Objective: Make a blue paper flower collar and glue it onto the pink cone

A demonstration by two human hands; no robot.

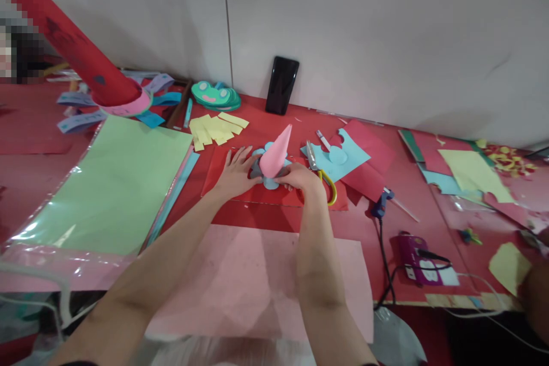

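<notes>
A pink paper cone [275,154] stands tilted to the right on a light blue, petal-shaped paper piece [270,183] with grey parts around its base. My left hand [238,173] is at the cone's left side, its thumb and a finger pressed on the grey and blue paper, the other fingers spread on the red sheet. From the right, my right hand [299,176] pinches the edge of the same piece beside the cone's base. Under both hands lies a red sheet [257,197]. Scissors with yellow handles [328,187] lie just right of my right hand.
A black phone [282,85] leans on the wall. Yellow strips [214,130] and green frog faces [215,96] lie back left, green sheets [111,189] left. Blue scraps [349,154], a glue gun [381,203] and a purple box [418,260] are right. A person's hand shows far right.
</notes>
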